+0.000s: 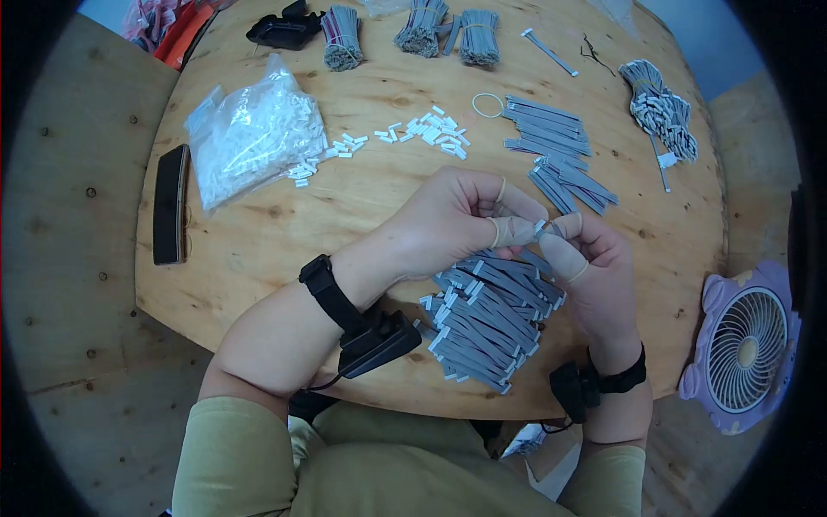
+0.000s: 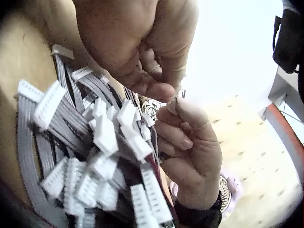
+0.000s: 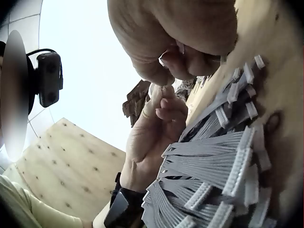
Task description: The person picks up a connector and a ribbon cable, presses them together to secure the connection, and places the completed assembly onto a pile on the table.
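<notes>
Both hands meet above a pile of grey ribbon cables point(image 1: 491, 319) with white connectors at their ends. Finger and thumb of the left hand point(image 1: 452, 220) pinch a small white connector point(image 1: 540, 229). From the other side the right hand point(image 1: 594, 267) pinches the short grey cable at that connector. Pale covers wrap several fingertips. In the left wrist view the pile's white connectors point(image 2: 104, 135) lie below the left hand point(image 2: 137, 38); the fingers largely hide the held piece. The right wrist view shows the right hand point(image 3: 180, 28) over the cables point(image 3: 204, 161).
A bag of white connectors point(image 1: 254, 142) and a phone point(image 1: 170, 205) lie left. Loose connectors point(image 1: 435, 129) and grey cables point(image 1: 547, 129) are beyond the hands. Cable bundles point(image 1: 478, 39) and a black tray point(image 1: 284, 30) stand at the back; a purple fan point(image 1: 745, 349) is right.
</notes>
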Available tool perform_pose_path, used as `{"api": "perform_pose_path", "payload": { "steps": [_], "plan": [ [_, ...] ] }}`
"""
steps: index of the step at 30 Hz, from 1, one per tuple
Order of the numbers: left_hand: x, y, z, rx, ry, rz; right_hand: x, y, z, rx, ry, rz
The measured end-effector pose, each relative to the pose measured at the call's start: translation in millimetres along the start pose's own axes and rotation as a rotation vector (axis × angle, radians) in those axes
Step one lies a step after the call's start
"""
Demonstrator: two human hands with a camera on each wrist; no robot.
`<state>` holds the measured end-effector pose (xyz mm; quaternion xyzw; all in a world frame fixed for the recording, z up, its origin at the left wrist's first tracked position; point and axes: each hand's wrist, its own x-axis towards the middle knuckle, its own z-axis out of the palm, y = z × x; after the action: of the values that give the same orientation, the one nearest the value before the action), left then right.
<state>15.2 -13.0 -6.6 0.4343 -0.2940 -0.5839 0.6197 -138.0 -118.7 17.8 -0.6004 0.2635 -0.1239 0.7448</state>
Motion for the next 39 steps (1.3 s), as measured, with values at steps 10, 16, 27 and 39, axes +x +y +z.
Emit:
{"api": "perform_pose_path", "payload": {
  "steps": [10, 16, 27, 39],
  "plan": [
    [0.2, -0.5, 2.3, -0.02, 0.01, 0.014, 0.1, 0.8, 3.7, 0.068, -0.017, -0.019],
    [-1.2, 0.9, 3.2, -0.007, 0.019, 0.006, -1.1, -1.0, 5.8, -0.024, -0.003, -0.044],
    [-3.2, 3.8, 1.9, 0.05, 0.002, 0.017, -1.0, -1.4, 6.3, -0.119, 0.011, -0.059],
    [1.8, -5.6, -4.0, 0.039, 0.051, 0.021, 5.8, -5.2, -2.7, -0.009, -0.013, 0.092]
  ]
}}
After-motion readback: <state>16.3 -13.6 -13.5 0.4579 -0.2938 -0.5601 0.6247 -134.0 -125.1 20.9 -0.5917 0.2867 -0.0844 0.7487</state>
